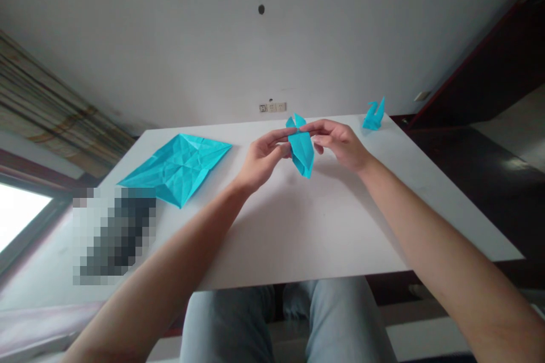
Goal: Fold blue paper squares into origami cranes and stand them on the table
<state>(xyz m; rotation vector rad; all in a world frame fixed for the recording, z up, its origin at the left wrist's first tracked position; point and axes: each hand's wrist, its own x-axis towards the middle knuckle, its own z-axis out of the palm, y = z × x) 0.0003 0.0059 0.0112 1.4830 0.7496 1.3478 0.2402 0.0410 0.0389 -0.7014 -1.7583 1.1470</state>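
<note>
A folded piece of turquoise origami paper [302, 150] is held up over the table in front of me, its two narrow points sticking up above my fingers. My left hand [266, 156] pinches it from the left, thumb against its side and fingers along the top. From the right, my right hand [338, 142] has its fingers bent and its fingertips on the upper edge of the paper. The fingertips of both hands meet near the top, where they partly hide the folds.
A creased, unfolded turquoise sheet [181, 167] lies on the left of the white table [298, 244]. At the back right corner stands a finished paper crane [374, 116]. A blurred-out dark object [121, 232] is at the near left. Behind the table rises a wall with sockets [272, 107].
</note>
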